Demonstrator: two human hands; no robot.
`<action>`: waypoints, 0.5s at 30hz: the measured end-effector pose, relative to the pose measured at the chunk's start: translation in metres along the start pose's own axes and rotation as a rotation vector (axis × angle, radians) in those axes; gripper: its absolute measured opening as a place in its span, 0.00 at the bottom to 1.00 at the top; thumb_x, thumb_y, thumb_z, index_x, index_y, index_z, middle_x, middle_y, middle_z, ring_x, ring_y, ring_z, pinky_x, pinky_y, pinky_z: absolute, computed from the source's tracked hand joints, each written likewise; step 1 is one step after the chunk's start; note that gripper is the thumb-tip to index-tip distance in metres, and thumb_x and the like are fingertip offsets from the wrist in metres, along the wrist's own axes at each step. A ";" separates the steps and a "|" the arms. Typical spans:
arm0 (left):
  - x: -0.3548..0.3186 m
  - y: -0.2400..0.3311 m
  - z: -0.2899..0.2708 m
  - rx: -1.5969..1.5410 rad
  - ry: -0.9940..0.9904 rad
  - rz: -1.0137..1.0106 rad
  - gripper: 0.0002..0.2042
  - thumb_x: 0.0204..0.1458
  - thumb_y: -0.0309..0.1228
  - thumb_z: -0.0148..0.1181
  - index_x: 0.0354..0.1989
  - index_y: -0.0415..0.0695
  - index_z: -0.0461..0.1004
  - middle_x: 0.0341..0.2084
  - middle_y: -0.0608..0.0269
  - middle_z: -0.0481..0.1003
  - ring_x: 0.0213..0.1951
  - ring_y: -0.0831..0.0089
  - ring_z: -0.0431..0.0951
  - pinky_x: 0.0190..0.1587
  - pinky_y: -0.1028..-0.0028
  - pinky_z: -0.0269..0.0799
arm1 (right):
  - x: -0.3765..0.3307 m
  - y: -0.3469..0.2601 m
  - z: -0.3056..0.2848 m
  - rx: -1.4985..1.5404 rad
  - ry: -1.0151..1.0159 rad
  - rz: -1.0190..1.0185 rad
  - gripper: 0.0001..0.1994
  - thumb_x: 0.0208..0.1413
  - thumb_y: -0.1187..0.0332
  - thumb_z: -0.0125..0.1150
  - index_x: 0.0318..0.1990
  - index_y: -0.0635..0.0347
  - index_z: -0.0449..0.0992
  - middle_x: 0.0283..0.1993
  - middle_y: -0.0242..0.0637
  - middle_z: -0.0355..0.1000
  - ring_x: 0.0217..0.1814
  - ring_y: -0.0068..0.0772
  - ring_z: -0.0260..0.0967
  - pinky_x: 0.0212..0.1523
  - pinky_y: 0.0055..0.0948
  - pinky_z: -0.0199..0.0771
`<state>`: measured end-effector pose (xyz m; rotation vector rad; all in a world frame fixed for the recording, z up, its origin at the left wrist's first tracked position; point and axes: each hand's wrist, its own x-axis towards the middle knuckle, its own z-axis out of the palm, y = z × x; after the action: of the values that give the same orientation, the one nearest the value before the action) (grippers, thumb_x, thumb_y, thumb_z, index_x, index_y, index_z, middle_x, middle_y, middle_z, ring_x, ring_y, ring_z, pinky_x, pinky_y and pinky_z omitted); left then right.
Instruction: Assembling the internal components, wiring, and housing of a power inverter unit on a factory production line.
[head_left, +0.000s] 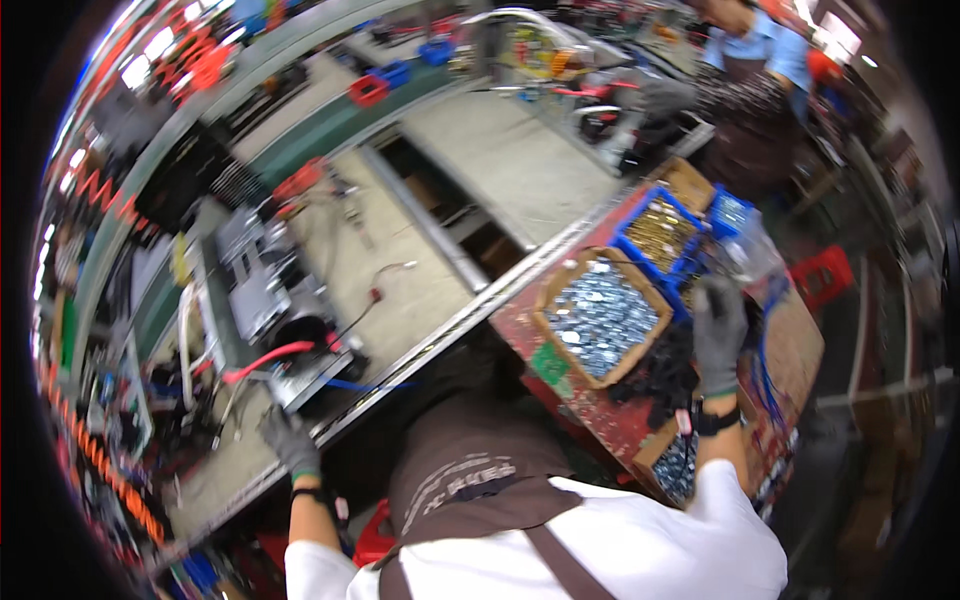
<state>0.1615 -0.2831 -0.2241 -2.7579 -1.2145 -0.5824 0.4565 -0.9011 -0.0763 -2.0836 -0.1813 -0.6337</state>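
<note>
My right hand (720,325), in a grey glove, is over the small blue bin (679,308) on the red worktop (514,325), its fingers reaching down at the bin's edge; they are blurred, so I cannot tell how far open they are or whether they have hold of anything. That bin sits right beside a larger blue bin (618,240) full of brass-coloured pieces (660,235). To the left of my fingers is a cardboard box (598,380) heaped with shiny silver pieces (600,308), and a dark, soft-looking heap (665,372) lies between that box and my wrist. Another box (650,455) of small metal parts is below my right forearm. A clear plastic bag (760,255) is just beyond my hand. My left hand (290,440), gloved too, is at the edge of the long pale worktop (490,165), near the lower end of a grey metal unit (262,285); its fingers look slightly bent, but I cannot tell what they hold, if anything. A thick red tube (270,358) lies by that unit. Farther off, at upper right, stands another person (750,70) in a blue top and dark apron.
</note>
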 end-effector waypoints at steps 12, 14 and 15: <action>-0.002 0.020 -0.029 -0.098 0.046 0.050 0.18 0.59 0.42 0.51 0.53 0.45 0.71 0.54 0.51 0.70 0.62 0.49 0.62 0.68 0.50 0.46 | -0.005 0.024 0.169 -0.845 -0.867 -0.103 0.27 0.37 0.62 0.73 0.50 0.46 0.71 0.50 0.49 0.67 0.53 0.56 0.68 0.52 0.47 0.72; -0.002 0.021 -0.029 -0.106 0.066 0.055 0.18 0.58 0.41 0.52 0.52 0.45 0.71 0.53 0.51 0.70 0.62 0.49 0.63 0.69 0.50 0.45 | -0.007 0.025 0.169 -0.834 -0.878 -0.090 0.27 0.37 0.62 0.74 0.48 0.48 0.72 0.49 0.50 0.68 0.51 0.55 0.70 0.52 0.46 0.72; -0.002 0.021 -0.029 -0.120 0.062 0.052 0.18 0.58 0.42 0.52 0.52 0.45 0.72 0.53 0.52 0.70 0.62 0.49 0.63 0.69 0.50 0.45 | -0.009 0.027 0.166 -0.831 -0.895 -0.166 0.25 0.36 0.62 0.75 0.45 0.51 0.73 0.46 0.49 0.71 0.49 0.53 0.71 0.50 0.45 0.73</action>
<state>0.1671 -0.3051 -0.1961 -2.8358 -1.1271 -0.7535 0.5198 -0.7803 -0.1747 -3.0659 -0.6893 0.2547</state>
